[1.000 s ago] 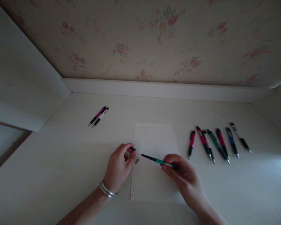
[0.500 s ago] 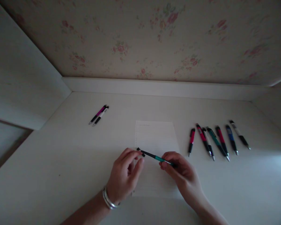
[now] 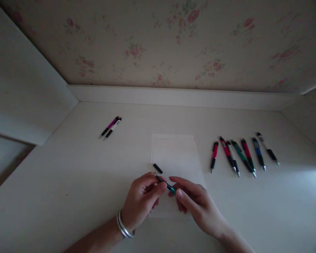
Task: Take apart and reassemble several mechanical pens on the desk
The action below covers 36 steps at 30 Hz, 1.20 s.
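A green-and-black pen [image 3: 171, 189] is held above a lined sheet of paper [image 3: 175, 149]. My left hand [image 3: 144, 195] pinches its dark front part between thumb and fingers. Around the green barrel is my right hand [image 3: 197, 205], thumb beside it and index finger raised off it; the barrel's rear end is hidden by that hand. A short black tube-like piece [image 3: 158, 168] rests on the paper just beyond my left fingertips, touched by neither hand.
On the right lie several pens, among them a short red pen [image 3: 214, 156], a green pen [image 3: 242, 157] and a blue pen [image 3: 258, 153]. At the far left, a purple pen [image 3: 109, 127] lies beside a white pen [image 3: 113, 129]. A white ledge [image 3: 173, 96] borders the back wall.
The pen has come lower and nearer to me, and my left fingers now pinch its front. My right index finger has lifted. The black piece on the paper is now fully uncovered.
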Available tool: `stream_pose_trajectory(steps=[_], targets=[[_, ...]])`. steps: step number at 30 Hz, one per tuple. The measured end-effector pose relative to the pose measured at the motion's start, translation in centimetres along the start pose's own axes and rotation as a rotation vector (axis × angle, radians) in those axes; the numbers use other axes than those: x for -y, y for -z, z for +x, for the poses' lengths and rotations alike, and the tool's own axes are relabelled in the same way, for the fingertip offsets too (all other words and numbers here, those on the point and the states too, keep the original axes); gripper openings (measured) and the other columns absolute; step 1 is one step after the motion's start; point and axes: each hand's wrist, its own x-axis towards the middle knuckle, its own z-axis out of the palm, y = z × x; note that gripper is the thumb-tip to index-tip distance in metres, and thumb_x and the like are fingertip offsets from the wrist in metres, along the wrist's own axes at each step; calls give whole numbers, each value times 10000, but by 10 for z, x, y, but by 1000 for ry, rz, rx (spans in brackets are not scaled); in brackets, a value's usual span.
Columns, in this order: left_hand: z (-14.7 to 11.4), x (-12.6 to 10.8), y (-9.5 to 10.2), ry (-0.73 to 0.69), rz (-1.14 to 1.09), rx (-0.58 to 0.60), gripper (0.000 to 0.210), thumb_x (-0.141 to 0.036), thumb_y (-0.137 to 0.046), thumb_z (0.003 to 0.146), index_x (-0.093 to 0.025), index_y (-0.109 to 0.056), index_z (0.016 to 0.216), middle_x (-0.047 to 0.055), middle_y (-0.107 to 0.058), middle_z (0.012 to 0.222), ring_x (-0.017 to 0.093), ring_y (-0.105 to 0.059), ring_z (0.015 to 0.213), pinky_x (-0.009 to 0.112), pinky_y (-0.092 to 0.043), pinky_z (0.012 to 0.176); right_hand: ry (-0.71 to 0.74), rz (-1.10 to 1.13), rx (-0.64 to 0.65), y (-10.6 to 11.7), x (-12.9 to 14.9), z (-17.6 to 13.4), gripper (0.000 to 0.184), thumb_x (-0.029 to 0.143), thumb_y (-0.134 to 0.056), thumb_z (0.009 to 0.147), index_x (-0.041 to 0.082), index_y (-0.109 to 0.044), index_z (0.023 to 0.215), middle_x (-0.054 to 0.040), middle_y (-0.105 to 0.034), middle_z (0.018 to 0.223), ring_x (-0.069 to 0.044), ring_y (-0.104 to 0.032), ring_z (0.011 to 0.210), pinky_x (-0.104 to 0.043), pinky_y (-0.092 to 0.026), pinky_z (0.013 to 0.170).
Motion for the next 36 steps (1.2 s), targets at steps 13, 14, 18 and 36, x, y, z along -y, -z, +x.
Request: stream_pose_trajectory(steps=[13,14,18,36], targets=[[-1,2,-6,-4,-3,-24,242,-396,-689,855,-159,-737,860,10,-588,768,34,-490,448,139,-367,384,334,-315,-200,-1,5,1,44,233,-638,913,229,-676,933,-36,-628,896,-162,-619,808,-255,-497,686],[-1,2,-6,-3,1,-28,244,-395,-688,856,-156,-738,849,13,-589,772,34,-490,447,141,-368,385,355,-328,-221,-2,5,0,41,229,-636,912,228,-673,928,-38,-624,892,-163,-621,803,-255,-499,678],[-1,1,-5,18,-20,-47,266,-416,-684,852,-154,-723,828,5,-584,728,44,-482,432,149,-357,373,275,-353,-202,-3,10,-4,181,289,-597,935,231,-632,1103,-56,-653,954,-170,-631,791,-253,-504,638],[0,-3,-3,100,-47,-80,335,-475,-676,845,-141,-687,818,-26,-550,481,84,-487,405,171,-372,401,405,-354,-303,-2,4,0,77,203,-634,910,214,-649,835,-35,-624,776,-163,-617,685,-268,-495,581]])
